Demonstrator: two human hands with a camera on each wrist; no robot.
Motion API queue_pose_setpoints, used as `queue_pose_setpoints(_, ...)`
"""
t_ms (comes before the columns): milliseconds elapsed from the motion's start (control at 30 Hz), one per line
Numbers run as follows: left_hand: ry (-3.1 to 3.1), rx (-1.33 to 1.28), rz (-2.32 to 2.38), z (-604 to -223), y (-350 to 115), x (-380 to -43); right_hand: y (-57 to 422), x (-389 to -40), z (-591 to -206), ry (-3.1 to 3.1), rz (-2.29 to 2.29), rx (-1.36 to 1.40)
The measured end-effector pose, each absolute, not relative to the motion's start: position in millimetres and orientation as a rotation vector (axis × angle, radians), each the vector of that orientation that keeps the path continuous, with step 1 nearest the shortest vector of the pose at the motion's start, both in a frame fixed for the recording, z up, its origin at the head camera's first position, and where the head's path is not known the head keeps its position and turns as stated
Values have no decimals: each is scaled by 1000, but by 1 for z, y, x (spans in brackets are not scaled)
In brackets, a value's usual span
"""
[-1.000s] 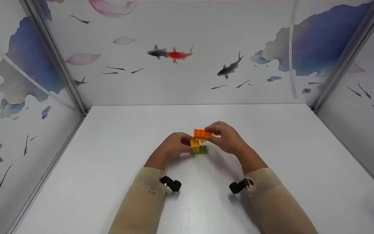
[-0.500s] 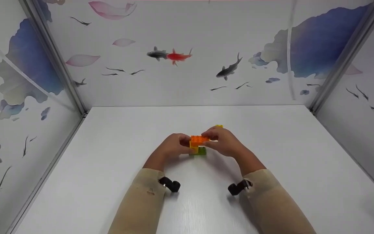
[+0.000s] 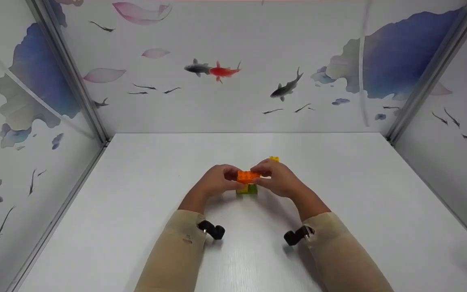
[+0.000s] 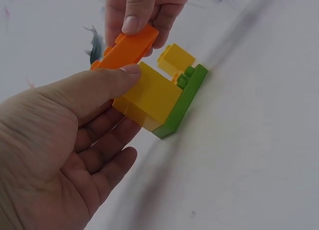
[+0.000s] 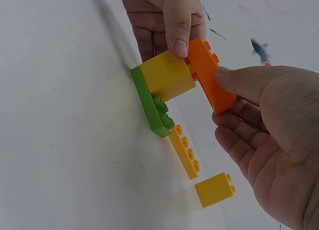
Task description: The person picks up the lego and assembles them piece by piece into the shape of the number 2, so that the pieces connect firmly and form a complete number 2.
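My left hand (image 3: 219,178) pinches a tall yellow toy brick (image 4: 149,90), which stands on one end of a green brick (image 5: 149,105) on the table. Studs show on the green brick's other end. With thumb and fingers, my right hand (image 3: 276,177) holds an orange brick (image 3: 247,176) lying across the top of the yellow one and jutting out to the right. In the right wrist view a yellow stud shows in a narrow gap under the orange brick (image 5: 207,75). My left thumb touches the joint between them.
Behind the green brick lies a flat yellow-orange brick (image 5: 184,151). Another yellow brick (image 5: 215,189) stands past it, partly hidden by my right hand in the head view. White walls with painted fish surround the white table (image 3: 156,154).
My right hand has brought the orange brick down and slightly left onto the yellow brick. The loose yellow brick behind that hand has come into view. My left hand keeps its grip.
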State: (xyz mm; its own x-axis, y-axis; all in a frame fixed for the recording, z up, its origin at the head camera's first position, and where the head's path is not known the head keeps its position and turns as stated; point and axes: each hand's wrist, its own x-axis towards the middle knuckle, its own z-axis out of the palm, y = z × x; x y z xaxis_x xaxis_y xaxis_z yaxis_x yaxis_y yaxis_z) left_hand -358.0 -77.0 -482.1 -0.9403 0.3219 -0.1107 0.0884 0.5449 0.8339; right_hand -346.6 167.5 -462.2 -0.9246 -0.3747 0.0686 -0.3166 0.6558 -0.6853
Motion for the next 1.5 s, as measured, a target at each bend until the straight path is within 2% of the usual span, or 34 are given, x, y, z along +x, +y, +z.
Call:
queue_pose_setpoints(267,2530,389,1421,-475,-78,-357,163,-344,-459,2796,-1103,-522)
queue_pose_setpoints(800,2534,365,1433,-475,-77,-359,164,-345,-458,2782,-1113,-556)
queue_pose_setpoints(1033,2530,381,1448,-479,-77,-358,165,-344,-461,2792,-1110,-650)
queue_pose_setpoints(1500,2496,340,1458,-480,-77,-359,164,-345,-461,2776,-1095,-604)
